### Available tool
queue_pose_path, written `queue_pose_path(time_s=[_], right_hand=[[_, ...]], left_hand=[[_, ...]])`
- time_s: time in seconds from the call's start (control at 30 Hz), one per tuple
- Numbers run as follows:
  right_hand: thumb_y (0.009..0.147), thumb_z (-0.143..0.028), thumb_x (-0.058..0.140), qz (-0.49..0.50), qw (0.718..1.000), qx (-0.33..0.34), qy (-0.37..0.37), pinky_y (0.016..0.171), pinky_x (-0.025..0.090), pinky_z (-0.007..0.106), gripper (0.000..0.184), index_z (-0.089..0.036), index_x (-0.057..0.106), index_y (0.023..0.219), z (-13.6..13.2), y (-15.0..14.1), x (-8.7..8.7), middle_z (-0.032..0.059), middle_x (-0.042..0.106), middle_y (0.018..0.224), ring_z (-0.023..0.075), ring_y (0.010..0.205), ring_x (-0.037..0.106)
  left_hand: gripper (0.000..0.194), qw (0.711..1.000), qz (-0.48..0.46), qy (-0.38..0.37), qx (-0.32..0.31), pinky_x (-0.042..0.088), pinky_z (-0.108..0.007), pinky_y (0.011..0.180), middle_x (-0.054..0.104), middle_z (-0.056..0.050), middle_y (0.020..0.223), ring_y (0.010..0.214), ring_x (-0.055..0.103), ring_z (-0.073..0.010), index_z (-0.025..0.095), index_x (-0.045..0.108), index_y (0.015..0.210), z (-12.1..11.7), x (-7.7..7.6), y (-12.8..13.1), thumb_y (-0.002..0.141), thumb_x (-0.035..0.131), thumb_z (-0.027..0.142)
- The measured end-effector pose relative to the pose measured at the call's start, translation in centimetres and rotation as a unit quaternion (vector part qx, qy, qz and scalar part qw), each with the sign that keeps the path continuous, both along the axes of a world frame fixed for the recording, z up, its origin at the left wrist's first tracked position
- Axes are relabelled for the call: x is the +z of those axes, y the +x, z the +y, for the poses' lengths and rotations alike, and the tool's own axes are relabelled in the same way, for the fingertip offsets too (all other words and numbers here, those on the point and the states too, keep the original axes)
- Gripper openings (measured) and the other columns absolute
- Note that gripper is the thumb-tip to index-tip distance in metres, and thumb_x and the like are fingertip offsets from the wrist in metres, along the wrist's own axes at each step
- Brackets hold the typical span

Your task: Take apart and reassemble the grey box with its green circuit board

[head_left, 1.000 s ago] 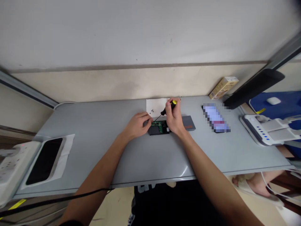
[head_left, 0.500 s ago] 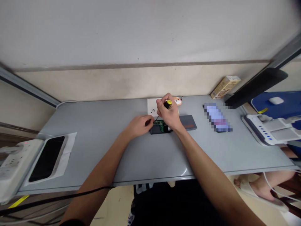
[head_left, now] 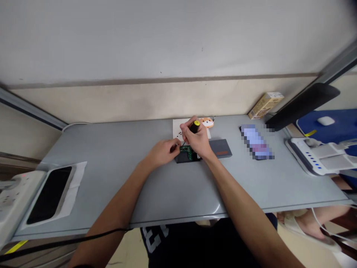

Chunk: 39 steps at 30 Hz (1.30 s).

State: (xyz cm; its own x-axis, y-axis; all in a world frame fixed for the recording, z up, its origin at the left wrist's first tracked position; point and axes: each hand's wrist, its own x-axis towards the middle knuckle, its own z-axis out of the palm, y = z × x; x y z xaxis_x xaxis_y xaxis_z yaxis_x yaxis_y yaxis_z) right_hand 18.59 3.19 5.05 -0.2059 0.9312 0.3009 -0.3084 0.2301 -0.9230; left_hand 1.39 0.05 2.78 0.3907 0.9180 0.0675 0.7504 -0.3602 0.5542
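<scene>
A small black case with a green circuit board (head_left: 190, 153) in it lies on the grey desk. My right hand (head_left: 198, 141) grips a screwdriver (head_left: 195, 127) with a black handle and yellow end. Its thin shaft points down at the board's upper left edge, and the tip is too small to make out. At the case's upper left corner is my left hand (head_left: 164, 150), fingers pinched together close to the shaft. What those fingers hold is hidden; a dark patch shows between them. Behind the hands, several tiny dark screws (head_left: 180, 134) lie on white paper (head_left: 176, 124).
Right of the board lies a dark grey flat cover (head_left: 221, 148). An orange animal-face item (head_left: 206, 122) sits behind. Phones lie at right (head_left: 256, 142) and left (head_left: 50, 195). Power strips (head_left: 320, 156) flank the desk, and a carton (head_left: 266, 105) leans by the wall. Someone's foot shows below right.
The view has shifted slightly. The screwdriver handle has tipped more upright, and my right hand has moved a little left. My left hand keeps its place at the case corner.
</scene>
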Motion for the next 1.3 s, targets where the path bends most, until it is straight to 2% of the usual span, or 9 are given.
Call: queue_pose_path(time_s=[0.17,0.33,0.43,0.6,0.7,0.8,0.9,1.0,1.3], right_hand=[[0.1,-0.069,0.038,-0.001,1.0,0.016,0.022,0.06,0.043,0.029,0.047,-0.028,0.057,0.112,-0.3,-0.4,0.7,-0.0033,0.048,0.071,0.0127,0.061,0.046],[0.092,-0.058,0.065,-0.021,0.997,-0.046,0.053,0.074,0.049,0.032,0.036,-0.026,0.049,0.09,-0.7,0.1,0.5,-0.0022,0.059,0.079,0.0142,0.074,0.059],[0.095,-0.054,0.063,-0.049,0.995,-0.062,0.068,0.068,0.047,0.031,0.032,-0.027,0.047,0.092,-0.9,0.8,0.4,-0.0048,0.056,0.072,0.0134,0.067,0.056],[0.1,-0.051,0.055,-0.041,0.99,-0.088,0.106,0.06,0.041,0.03,0.022,-0.029,0.051,0.097,-2.0,3.6,3.1,-0.0042,0.049,0.07,0.0142,0.062,0.047],[0.099,-0.046,0.059,-0.13,0.976,-0.117,0.132,0.068,0.047,0.032,0.018,-0.029,0.062,0.103,-3.0,6.9,4.7,0.0014,0.059,0.086,0.017,0.075,0.056],[0.088,-0.043,0.074,-0.357,0.92,-0.043,0.156,0.081,0.053,0.037,0.029,-0.03,0.07,0.114,-3.5,11.0,4.3,0.0068,0.065,0.118,0.025,0.1,0.064],[0.072,-0.041,0.087,-0.543,0.833,0.034,0.102,0.082,0.056,0.041,0.068,-0.037,0.063,0.135,-3.5,14.6,2.6,0.0073,0.057,0.141,0.0256,0.094,0.07],[0.079,-0.036,0.081,-0.61,0.786,0.071,0.07,0.087,0.057,0.041,0.064,-0.036,0.061,0.139,-3.0,17.0,1.4,0.0076,0.056,0.144,0.0246,0.096,0.072],[0.088,-0.055,0.07,-0.547,0.823,0.144,0.058,0.106,0.052,0.044,0.055,-0.035,0.063,0.138,-1.8,15.8,1.9,0.0061,0.062,0.142,0.0289,0.126,0.062]], left_hand=[[0.023,1.0,0.005,0.008,-0.006,0.044,-0.029,0.067,0.071,-0.001,0.084,0.071,0.061,-0.0169,0.021,0.067,0.089,0.1,-0.2,-0.2,0.097,0.046,0.029],[0.027,1.0,-0.014,-0.007,-0.004,0.048,-0.03,0.071,0.073,-0.002,0.086,0.074,0.064,-0.0188,0.022,0.072,0.095,0.0,0.0,-0.2,0.098,0.047,0.031],[0.03,1.0,-0.026,-0.014,-0.006,0.049,-0.031,0.072,0.074,-0.003,0.089,0.077,0.065,-0.0193,0.023,0.073,0.099,-0.2,0.5,-0.2,0.1,0.046,0.035],[0.032,0.998,-0.028,-0.058,-0.024,0.047,-0.029,0.064,0.068,-0.002,0.085,0.07,0.06,-0.0173,0.025,0.07,0.112,-0.4,0.9,-1.0,0.096,0.057,0.049],[0.063,0.996,-0.043,-0.061,-0.044,0.049,-0.029,0.063,0.066,-0.005,0.099,0.076,0.061,-0.0181,0.027,0.062,0.132,-0.5,0.9,-1.9,0.079,0.078,0.056],[0.084,0.994,-0.045,-0.074,-0.067,0.051,-0.029,0.065,0.063,-0.006,0.112,0.078,0.06,-0.0178,0.031,0.053,0.143,-0.4,0.7,-2.5,0.07,0.085,0.056],[0.085,0.991,-0.051,-0.101,-0.07,0.05,-0.028,0.063,0.062,-0.006,0.116,0.075,0.059,-0.0165,0.033,0.051,0.144,-0.1,0.4,-2.8,0.07,0.085,0.054],[0.08,0.991,-0.061,-0.103,-0.065,0.049,-0.028,0.065,0.063,-0.004,0.105,0.077,0.059,-0.0179,0.03,0.055,0.14,0.2,0.0,-2.7,0.07,0.085,0.053],[0.067,0.991,-0.057,-0.119,-0.015,0.041,-0.026,0.061,0.052,0.003,0.081,0.069,0.054,-0.0162,0.029,0.064,0.126,-0.1,0.4,-1.1,0.066,0.086,0.05]])
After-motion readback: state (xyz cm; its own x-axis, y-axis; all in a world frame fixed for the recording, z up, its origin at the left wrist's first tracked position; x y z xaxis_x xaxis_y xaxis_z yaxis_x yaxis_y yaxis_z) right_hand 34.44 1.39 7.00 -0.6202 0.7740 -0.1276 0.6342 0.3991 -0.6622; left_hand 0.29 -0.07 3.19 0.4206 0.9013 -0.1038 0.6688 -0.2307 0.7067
